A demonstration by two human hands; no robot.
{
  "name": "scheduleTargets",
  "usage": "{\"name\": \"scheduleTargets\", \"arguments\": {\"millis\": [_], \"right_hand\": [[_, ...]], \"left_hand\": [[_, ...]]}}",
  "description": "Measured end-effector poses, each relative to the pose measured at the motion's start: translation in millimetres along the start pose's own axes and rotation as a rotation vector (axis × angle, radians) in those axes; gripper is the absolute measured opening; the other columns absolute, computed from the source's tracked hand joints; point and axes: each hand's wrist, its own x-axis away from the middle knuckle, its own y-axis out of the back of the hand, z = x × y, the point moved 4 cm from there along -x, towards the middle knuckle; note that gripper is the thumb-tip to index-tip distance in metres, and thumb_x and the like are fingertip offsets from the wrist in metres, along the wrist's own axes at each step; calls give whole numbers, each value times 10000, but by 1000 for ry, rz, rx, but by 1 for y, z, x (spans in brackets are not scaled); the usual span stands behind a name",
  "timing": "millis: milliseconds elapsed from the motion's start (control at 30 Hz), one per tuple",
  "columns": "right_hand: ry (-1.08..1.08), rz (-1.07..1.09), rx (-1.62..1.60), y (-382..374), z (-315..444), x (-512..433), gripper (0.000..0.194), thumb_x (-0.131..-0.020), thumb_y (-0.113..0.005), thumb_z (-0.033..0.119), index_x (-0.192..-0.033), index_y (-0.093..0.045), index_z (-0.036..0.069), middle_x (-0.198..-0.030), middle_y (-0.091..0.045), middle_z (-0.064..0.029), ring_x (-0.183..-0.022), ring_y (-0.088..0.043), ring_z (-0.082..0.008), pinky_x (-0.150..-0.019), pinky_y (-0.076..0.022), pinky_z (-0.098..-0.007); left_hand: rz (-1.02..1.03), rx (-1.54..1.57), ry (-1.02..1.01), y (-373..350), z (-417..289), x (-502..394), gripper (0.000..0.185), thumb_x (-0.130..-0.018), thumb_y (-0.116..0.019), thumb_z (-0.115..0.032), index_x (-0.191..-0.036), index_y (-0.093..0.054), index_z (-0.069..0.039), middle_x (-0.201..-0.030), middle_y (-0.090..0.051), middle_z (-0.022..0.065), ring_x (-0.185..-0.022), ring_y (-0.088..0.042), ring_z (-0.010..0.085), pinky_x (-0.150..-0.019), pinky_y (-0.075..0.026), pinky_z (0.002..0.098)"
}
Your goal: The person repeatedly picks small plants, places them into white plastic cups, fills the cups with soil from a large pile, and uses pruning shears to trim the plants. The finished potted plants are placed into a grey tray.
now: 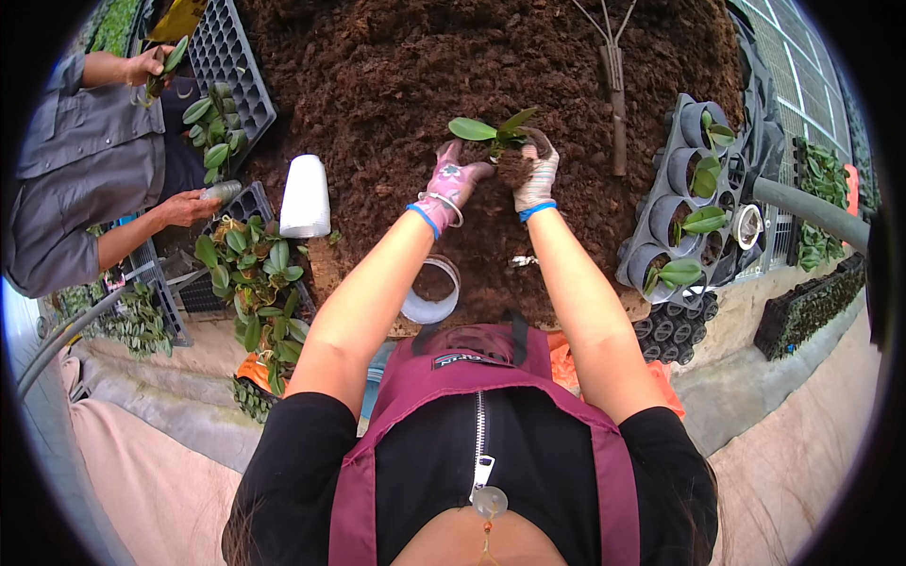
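Observation:
Over the bark potting mix, my right hand, in a striped knit glove, grips the root ball of a young orchid with a clump of brown mix against it. Its green leaves spread to the left and up. My left hand, in a pink patterned glove, is just left of the roots with its fingers apart, below the longest leaf. Whether its fingertips touch the roots is unclear. Nearer to me, a translucent plastic pot stands at the edge of the mix.
White stacked cups lie left of my hands. A grey tray of potted seedlings stands at the right, near a brown stick bundle. Orchid seedlings are heaped at the left, where a co-worker holds a plant and a clear cup.

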Motion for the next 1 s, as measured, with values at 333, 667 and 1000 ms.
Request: {"name": "scheduleTargets", "arguments": {"millis": [333, 667, 1000], "right_hand": [[256, 47, 835, -41, 12, 43, 304, -995, -547, 310, -1137, -656, 63, -1197, -618, -132, -1051, -619, -226, -891, -500, -340], [128, 124, 955, -15, 28, 18, 499, -864, -680, 243, -1324, -552, 98, -1348, -526, -129, -1251, -489, -276, -1037, -420, -366], [48, 155, 313, -23, 19, 54, 682, -903, -623, 529, -1356, -508, 33, -1353, -516, -52, -1233, -476, -171, -1103, -326, -345]], "left_hand": [[-395, 1326, -43, -52, 18, 17, 399, -993, -556, -149, -1364, -433, -67, -1324, -536, 134, -1181, -548, 234, -1015, -462, 382], [-325, 1009, 158, -48, 31, -1, 372, -1014, -440, -185, -1365, -456, -64, -1292, -571, 126, -1130, -585, 251, -958, -492, 379], [25, 1171, 262, -24, -5, 13, 340, -982, -433, -92, -1290, -557, -20, -1224, -633, 137, -1100, -632, 247, -947, -530, 384]]}}
